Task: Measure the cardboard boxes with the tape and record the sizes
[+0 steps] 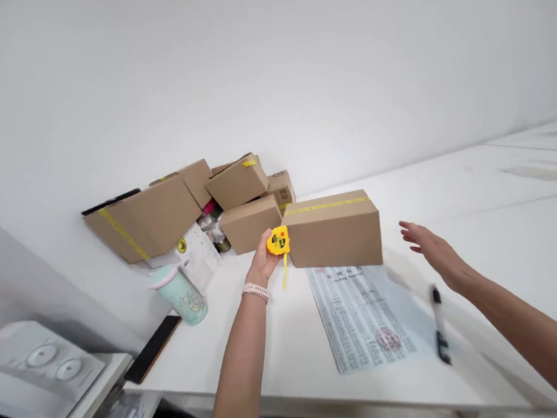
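My left hand (262, 258) is closed around a yellow tape measure (278, 241), with a short length of its blade hanging down. The tape measure is at the left end of a brown cardboard box (335, 239) that has yellow tape along its top; whether they touch I cannot tell. To the right of the box, my right hand (431, 248) is held above the table, fingers stretched out and nothing in them. A printed sheet (358, 317) with a red stamp lies in front of the box. Beside the sheet is a black-and-clear pen (440, 325).
Several cardboard boxes (155, 209) are piled at the back left against the wall. A mint-green tumbler (182, 294) and a dark phone (153, 347) stand and lie at the table's left edge. A white microwave (40, 370) is at the far left.
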Available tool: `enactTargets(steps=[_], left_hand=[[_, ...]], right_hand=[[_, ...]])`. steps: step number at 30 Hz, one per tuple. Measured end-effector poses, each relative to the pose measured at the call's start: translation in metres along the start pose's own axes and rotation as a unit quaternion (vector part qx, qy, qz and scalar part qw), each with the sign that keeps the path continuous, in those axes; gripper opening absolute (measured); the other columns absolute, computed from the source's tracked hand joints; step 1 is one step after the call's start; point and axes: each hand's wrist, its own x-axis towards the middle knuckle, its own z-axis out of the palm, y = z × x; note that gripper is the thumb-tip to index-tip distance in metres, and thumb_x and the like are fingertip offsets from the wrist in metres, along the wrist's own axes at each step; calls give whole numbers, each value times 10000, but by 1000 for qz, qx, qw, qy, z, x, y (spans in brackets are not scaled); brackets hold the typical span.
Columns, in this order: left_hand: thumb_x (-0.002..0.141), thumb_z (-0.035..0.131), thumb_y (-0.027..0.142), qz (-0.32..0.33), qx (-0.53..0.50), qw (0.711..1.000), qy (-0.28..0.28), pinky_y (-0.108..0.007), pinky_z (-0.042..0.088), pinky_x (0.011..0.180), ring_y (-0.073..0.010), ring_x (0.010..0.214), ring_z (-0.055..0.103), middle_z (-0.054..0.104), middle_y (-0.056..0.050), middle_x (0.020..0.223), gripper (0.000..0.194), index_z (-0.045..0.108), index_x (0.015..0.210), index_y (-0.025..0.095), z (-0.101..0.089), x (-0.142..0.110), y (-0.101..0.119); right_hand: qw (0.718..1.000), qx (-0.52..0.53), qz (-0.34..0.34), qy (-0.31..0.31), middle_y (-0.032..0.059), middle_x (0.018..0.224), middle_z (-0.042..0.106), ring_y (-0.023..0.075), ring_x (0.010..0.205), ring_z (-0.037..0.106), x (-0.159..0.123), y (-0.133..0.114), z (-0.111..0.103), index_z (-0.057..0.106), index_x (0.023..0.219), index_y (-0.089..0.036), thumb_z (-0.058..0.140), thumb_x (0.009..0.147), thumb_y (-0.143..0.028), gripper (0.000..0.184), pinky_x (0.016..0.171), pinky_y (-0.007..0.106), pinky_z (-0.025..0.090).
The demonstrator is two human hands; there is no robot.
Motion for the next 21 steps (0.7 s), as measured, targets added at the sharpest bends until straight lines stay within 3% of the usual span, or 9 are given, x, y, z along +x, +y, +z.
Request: enactTargets(steps=[2,4,8,11,14,18,21], left_hand=[[982,625,402,-20,-7,1000,-18,-419,586,855,-219,1010,669,649,-96,1216,360,613,1249,161,0,8,3],[984,624,395,-33,-5,999,-35,-408,590,833,-210,978,673,657,-90,1185,341,620,1227,157,2,10,-2],[929,690,375,-9,-9,999,-51,-357,571,827,-209,996,673,669,-92,1219,400,612,1271,181,9,-14,-23],[829,780,390,25,-14,998,-56,-310,526,896,-235,1129,645,635,-79,1356,674,519,1436,259,8,-55,-43],[761,824,439,22,4,998,-67,-317,501,889,-255,1088,659,668,-90,1288,952,347,1568,272,3,-100,-66],[732,813,495,-22,74,993,-86,-290,456,748,-207,874,639,690,-46,986,1114,193,1622,244,-3,-148,-89],[735,797,478,-21,110,991,-76,-261,404,663,-158,769,560,645,-31,951,1103,191,1621,226,-2,-175,-92]], right_hand=[[996,60,61,-26,199,1358,659,336,1224,653,33,-24,16,600,1374,-203,320,957,-724,725,923,511,577],[994,76,73,-40,203,1279,699,347,1167,682,58,-43,30,632,1325,-193,296,956,-723,728,875,532,597],[992,89,71,-52,149,1321,694,355,1195,659,69,-54,40,663,1272,-233,513,914,-628,554,911,527,594],[991,118,18,-55,55,1472,603,349,1341,555,45,-39,27,598,1374,-322,583,905,-570,530,1060,544,510],[983,161,-33,-81,-16,1529,548,331,1417,484,5,-12,10,524,1441,-431,620,909,-516,548,1140,527,449],[985,140,-5,-103,9,1520,558,363,1392,508,-41,25,-6,488,1470,-449,671,876,-522,626,1053,513,544],[995,71,-36,-59,67,1453,609,402,1285,593,-67,29,-17,523,1430,-414,626,902,-538,552,961,560,583]])
